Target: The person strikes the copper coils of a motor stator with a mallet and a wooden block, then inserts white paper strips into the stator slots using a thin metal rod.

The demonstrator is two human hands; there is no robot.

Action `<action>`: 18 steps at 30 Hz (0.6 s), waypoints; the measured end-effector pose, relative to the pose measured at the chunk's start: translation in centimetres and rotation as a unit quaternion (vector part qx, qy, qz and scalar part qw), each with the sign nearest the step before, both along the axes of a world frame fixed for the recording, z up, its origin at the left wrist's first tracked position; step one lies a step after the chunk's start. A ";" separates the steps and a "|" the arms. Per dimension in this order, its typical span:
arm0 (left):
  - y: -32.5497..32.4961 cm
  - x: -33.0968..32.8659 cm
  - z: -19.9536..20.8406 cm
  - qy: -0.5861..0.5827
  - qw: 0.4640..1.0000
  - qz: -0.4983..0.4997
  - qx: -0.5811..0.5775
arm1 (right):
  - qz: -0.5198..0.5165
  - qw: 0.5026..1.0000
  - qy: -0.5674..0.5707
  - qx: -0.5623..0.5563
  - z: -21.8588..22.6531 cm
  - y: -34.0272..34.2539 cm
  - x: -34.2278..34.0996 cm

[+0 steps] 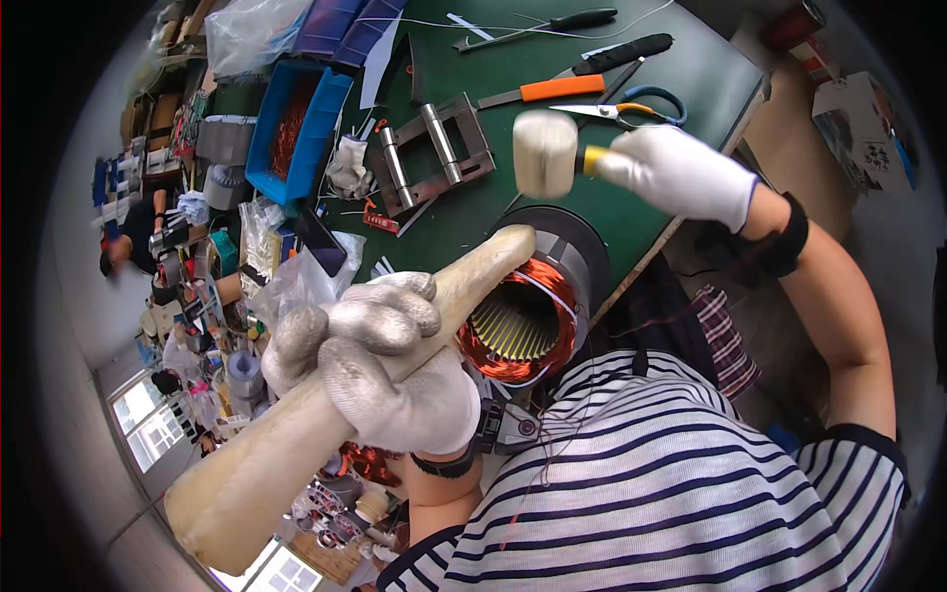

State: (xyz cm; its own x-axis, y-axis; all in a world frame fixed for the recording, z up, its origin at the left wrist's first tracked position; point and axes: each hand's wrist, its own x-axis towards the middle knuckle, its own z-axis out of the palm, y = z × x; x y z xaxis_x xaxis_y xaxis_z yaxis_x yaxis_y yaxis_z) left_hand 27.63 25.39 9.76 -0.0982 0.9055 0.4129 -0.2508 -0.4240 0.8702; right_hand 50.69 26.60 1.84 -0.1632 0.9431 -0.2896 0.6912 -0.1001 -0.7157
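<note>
My left hand (404, 380), in a white work glove greyed at the fingers, wraps round a long pale wooden-looking bar (261, 459). The bar's rounded narrow end lies at the upper edge of a copper winding (564, 340); whether it touches is hard to tell. That winding rings the open end of a dark cylindrical motor stator (589, 259), with yellowish slot strips inside. Up to the right, my gloved right hand (683, 176) is closed on the handle of a mallet (546, 155), whose whitish head hangs above the stator, apart from the bar.
On the green table (631, 89) lie scissors (631, 109), an orange-handled blade (560, 89), a dark-handled tool (626, 51) and a metal frame with two rods (439, 148). A blue bin (330, 118) holds copper wire. Someone in dark clothes (143, 232) is far left.
</note>
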 end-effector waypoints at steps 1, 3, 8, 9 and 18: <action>0.1 -0.2 0.0 -0.002 1.000 -0.013 0.021 | -0.098 0.986 0.127 0.042 0.1 0.5 -0.2; 0.0 -0.5 0.1 0.002 0.999 0.015 0.038 | -0.294 0.914 0.254 -0.117 -0.1 0.7 -0.6; 1.4 -1.2 0.8 0.031 0.997 0.040 0.051 | -0.008 0.999 -0.011 -0.043 -2.4 -4.9 -0.8; 1.4 -1.4 1.2 -0.005 0.999 0.042 0.024 | -0.042 0.999 -0.009 -0.010 -3.2 -6.1 -0.2; 1.8 0.3 1.0 0.034 0.951 -0.307 -0.006 | -0.275 0.947 0.167 0.019 -3.0 -11.6 0.0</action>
State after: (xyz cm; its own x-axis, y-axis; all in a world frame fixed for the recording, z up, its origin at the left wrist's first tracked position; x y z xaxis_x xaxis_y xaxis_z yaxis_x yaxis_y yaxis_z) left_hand 27.91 27.15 10.73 0.4770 0.7880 0.3892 -0.3910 -0.2064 0.8970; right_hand 50.73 14.99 -1.18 0.2783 0.9211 -0.2725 0.2773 -0.3486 -0.8953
